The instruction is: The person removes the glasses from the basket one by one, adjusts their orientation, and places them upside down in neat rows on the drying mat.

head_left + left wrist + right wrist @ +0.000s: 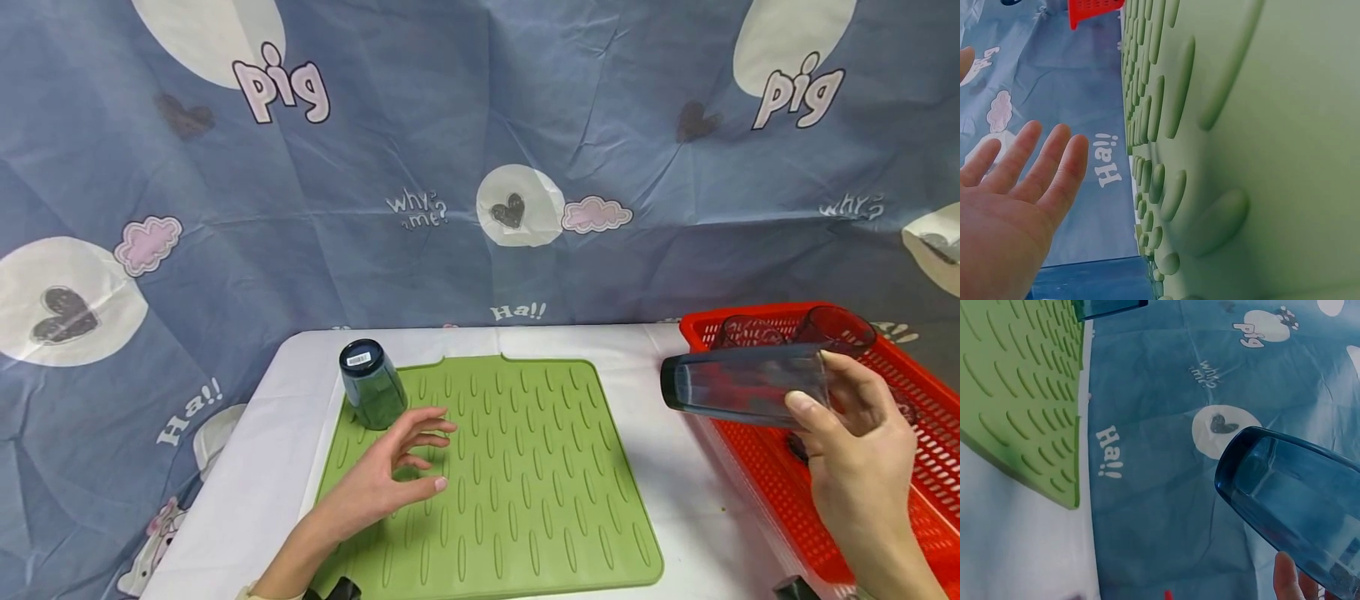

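Note:
In the head view my right hand (pixel 862 442) grips a blue drinking glass (pixel 742 383) near its rim, thumb on the near side. The glass lies sideways in the air over the red basket's left edge, its thick base pointing left. My left hand (pixel 397 467) hovers over the green drying mat (pixel 525 475), fingers apart and slightly bent, holding nothing. Just beyond it, another blue glass (pixel 372 387) stands upside down on the mat's far left corner, a white label on its base. The left wrist view shows the spread fingers (pixel 1041 162) beside the ridged mat.
At the right stands a red plastic basket (pixel 780 500) with several glasses inside, one of them a clear tinted glass (pixel 836 329) at the back. A white table (pixel 247 467) bears the mat. Behind hangs a blue printed cloth (pixel 420 108).

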The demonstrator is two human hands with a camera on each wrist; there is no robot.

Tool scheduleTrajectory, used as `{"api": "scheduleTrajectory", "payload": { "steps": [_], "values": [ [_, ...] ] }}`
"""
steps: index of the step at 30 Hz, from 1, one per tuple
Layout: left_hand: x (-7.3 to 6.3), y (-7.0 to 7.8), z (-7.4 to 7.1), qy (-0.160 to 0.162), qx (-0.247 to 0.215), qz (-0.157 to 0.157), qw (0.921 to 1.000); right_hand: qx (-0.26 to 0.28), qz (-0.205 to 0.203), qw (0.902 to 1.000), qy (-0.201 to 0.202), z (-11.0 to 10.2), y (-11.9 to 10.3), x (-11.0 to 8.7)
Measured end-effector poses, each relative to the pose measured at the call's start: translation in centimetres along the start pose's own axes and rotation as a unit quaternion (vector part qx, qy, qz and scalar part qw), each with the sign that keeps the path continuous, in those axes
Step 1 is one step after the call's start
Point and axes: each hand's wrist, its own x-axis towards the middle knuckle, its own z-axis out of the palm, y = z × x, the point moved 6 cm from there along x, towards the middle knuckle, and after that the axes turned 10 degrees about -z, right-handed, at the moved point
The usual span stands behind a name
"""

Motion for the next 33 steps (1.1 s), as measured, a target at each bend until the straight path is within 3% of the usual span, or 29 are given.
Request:
{"api": "scheduleTrajectory", "payload": {
  "steps": [19,33],
  "values": [
    [0.6,-0.2,-0.9,-0.004,0.003,0.000,1.0000,0.045,0.014,0.9985,-0.028,1.4,1.5,-0.5],
    [0.3,0.5,-1.3,0.005,-0.002,0.008,1.0000,0.052,0.023,0.9982,-0.016,2.8,2.1,-0.2]
  ]
}}
